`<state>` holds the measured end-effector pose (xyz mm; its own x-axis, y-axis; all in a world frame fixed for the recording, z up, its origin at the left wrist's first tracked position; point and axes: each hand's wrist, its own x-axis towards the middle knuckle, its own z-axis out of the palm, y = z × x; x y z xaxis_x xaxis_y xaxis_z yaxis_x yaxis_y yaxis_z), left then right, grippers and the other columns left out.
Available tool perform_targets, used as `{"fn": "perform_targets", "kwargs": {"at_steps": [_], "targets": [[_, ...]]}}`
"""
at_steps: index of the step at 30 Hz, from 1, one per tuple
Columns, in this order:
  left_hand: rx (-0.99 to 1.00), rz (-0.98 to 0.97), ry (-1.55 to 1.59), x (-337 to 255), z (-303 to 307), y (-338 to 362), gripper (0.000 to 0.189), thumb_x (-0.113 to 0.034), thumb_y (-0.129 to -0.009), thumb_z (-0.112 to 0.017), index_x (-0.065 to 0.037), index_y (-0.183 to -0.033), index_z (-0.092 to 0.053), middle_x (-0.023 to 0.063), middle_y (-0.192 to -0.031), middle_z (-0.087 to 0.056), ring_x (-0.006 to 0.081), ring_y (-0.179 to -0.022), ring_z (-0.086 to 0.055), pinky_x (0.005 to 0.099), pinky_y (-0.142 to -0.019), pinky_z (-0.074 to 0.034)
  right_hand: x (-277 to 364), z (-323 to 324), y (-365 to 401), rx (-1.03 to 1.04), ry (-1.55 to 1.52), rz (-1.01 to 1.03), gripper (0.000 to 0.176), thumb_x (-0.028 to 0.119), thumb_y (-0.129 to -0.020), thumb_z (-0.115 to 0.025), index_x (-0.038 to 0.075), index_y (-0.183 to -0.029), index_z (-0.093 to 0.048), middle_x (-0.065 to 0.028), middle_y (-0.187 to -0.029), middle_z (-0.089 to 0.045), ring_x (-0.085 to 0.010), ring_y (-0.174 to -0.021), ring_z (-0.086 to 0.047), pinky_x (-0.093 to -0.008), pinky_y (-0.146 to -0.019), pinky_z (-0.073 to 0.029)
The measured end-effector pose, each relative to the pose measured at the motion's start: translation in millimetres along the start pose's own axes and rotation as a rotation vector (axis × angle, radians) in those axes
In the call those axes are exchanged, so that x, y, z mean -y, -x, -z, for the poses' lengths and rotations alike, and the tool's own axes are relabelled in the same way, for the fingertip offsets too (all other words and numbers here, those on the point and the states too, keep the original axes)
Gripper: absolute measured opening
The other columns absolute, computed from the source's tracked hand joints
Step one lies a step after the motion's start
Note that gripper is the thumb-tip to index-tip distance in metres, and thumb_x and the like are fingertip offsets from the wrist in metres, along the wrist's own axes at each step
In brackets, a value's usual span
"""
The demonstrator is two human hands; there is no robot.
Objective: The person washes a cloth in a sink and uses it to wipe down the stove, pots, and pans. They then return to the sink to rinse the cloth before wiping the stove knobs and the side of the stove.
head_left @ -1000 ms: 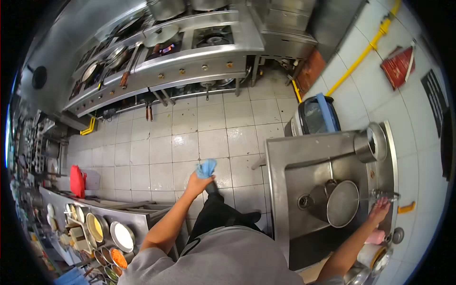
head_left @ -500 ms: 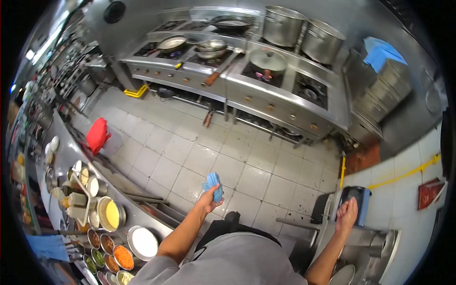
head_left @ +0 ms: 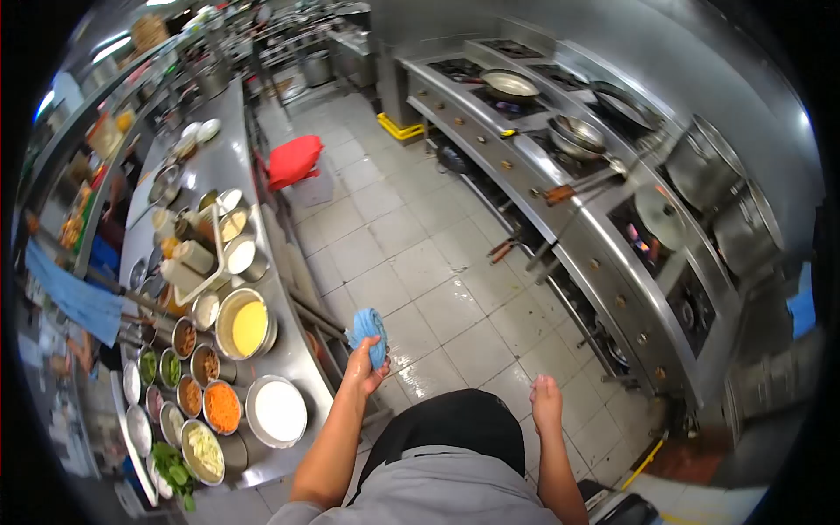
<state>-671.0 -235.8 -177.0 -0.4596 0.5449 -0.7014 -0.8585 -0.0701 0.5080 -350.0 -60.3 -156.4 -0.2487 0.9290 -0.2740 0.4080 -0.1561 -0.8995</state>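
Observation:
My left hand (head_left: 360, 369) is wrapped round a folded blue cloth (head_left: 371, 336), held out over the tiled floor beside the counter (head_left: 289, 337). My right hand (head_left: 547, 404) hangs in front of me over the floor, its fingers curled closed, with nothing visible in them. Nearest to the left hand on the counter are a metal bowl of yellow liquid (head_left: 272, 339) and a bowl of something white (head_left: 303, 413). Shredded orange vegetable (head_left: 222, 408) and chopped pale vegetable (head_left: 205, 451) fill smaller bowls beside them.
A stove (head_left: 569, 232) runs along the right, with a frying pan (head_left: 510, 84), stacked pans (head_left: 577, 136), a lidded pan (head_left: 661, 214) over a flame, and tall pots (head_left: 704, 162). Wooden handles (head_left: 560, 194) jut over its front edge. A red item (head_left: 295, 161) stands beside the counter.
My view has turned left, bringing the counter closer and shifting the stove rightward. The left hand still holds the cloth. The right hand has come inward, away from the right wall.

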Motion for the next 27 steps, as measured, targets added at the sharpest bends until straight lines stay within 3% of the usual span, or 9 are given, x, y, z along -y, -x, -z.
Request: {"fn": "perform_targets", "kwargs": {"at_steps": [4, 11, 13, 15, 17, 20, 23, 25, 27], "targets": [[-0.105, -0.082, 0.109, -15, -3, 16, 0.03, -0.026, -0.076, -0.062, -0.008, -0.095, -0.046, 0.0084, -0.071, -0.049, 0.0166, -0.047, -0.042, 0.0236, -0.036, -0.028, 17, -10, -31, 0.208, -0.049, 0.089, 0.03, 0.029, -0.094, -0.044, 0.005, -0.078, -0.052, 0.0001, -0.057, -0.043, -0.0077, -0.048, -0.036, -0.0253, -0.044, -0.028], [-0.191, -0.208, 0.275, 16, -8, 14, 0.029, -0.028, -0.077, -0.06, -0.008, -0.092, -0.046, 0.009, -0.071, -0.049, 0.0161, -0.043, -0.04, 0.0229, -0.034, -0.025, -32, -46, -105, 0.472, 0.184, 0.328, 0.028, 0.025, -0.094, -0.045, 0.004, -0.077, -0.052, -0.0011, -0.058, -0.044, -0.0093, -0.053, -0.041, -0.0265, -0.049, -0.034], [-0.227, -0.239, 0.313, 27, -14, 10, 0.028, -0.028, -0.077, -0.06, -0.008, -0.09, -0.046, 0.0088, -0.069, -0.049, 0.0164, -0.042, -0.039, 0.0227, -0.033, -0.024, -16, -43, -113, 0.528, 0.196, 0.392, 0.027, 0.024, -0.094, -0.046, 0.003, -0.077, -0.052, -0.0014, -0.058, -0.045, -0.0096, -0.054, -0.042, -0.0267, -0.05, -0.036], [-0.245, -0.248, 0.322, 40, -23, 5, 0.028, -0.028, -0.077, -0.06, -0.008, -0.09, -0.046, 0.009, -0.069, -0.049, 0.0166, -0.042, -0.04, 0.0226, -0.033, -0.024, 29, -21, -103, 0.76, 0.146, 0.294, 0.027, 0.024, -0.094, -0.047, 0.003, -0.077, -0.052, -0.0015, -0.059, -0.045, -0.0095, -0.055, -0.043, -0.0265, -0.051, -0.036], [-0.267, -0.237, 0.359, 60, -32, -6, 0.028, -0.028, -0.077, -0.061, -0.008, -0.09, -0.046, 0.0091, -0.069, -0.049, 0.0167, -0.043, -0.04, 0.0226, -0.033, -0.025, 18, -6, -114, 0.791, 0.188, 0.28, 0.027, 0.024, -0.094, -0.046, 0.004, -0.077, -0.052, -0.0011, -0.058, -0.044, -0.0095, -0.054, -0.042, -0.0264, -0.051, -0.036], [-0.244, -0.193, 0.359, 80, -52, -23, 0.028, -0.028, -0.077, -0.061, -0.008, -0.091, -0.046, 0.0092, -0.069, -0.049, 0.0169, -0.044, -0.04, 0.0225, -0.034, -0.025, -25, 3, -153, 0.682, 0.261, 0.319, 0.027, 0.023, -0.094, -0.045, 0.004, -0.077, -0.052, -0.0001, -0.056, -0.042, -0.0093, -0.052, -0.04, -0.0267, -0.049, -0.034], [-0.184, -0.053, 0.284, 102, -70, -48, 0.029, -0.029, -0.078, -0.061, -0.007, -0.093, -0.047, 0.0091, -0.07, -0.049, 0.0171, -0.046, -0.042, 0.0226, -0.035, -0.026, -39, 29, -165, 0.584, 0.211, 0.115, 0.027, 0.024, -0.095, -0.044, 0.005, -0.078, -0.052, 0.0018, -0.056, -0.042, -0.0081, -0.051, -0.038, -0.0252, -0.047, -0.032], [-0.12, 0.004, 0.253, 115, -88, -63, 0.03, -0.03, -0.078, -0.062, -0.007, -0.092, -0.047, 0.0086, -0.071, -0.05, 0.0175, -0.048, -0.043, 0.0237, -0.035, -0.028, -8, 42, -160, 0.567, -0.015, -0.089, 0.026, 0.025, -0.095, -0.045, 0.006, -0.079, -0.053, 0.0043, -0.057, -0.041, -0.0063, -0.05, -0.036, -0.0229, -0.046, -0.029], [-0.115, 0.035, 0.165, 126, -112, -76, 0.031, -0.031, -0.079, -0.062, -0.008, -0.093, -0.048, 0.0077, -0.071, -0.049, 0.0176, -0.049, -0.044, 0.0242, -0.036, -0.029, -4, 56, -159, 0.529, -0.058, -0.154, 0.026, 0.027, -0.093, -0.049, 0.004, -0.082, -0.057, 0.0019, -0.061, -0.046, -0.0069, -0.056, -0.041, -0.0232, -0.051, -0.035]]}}
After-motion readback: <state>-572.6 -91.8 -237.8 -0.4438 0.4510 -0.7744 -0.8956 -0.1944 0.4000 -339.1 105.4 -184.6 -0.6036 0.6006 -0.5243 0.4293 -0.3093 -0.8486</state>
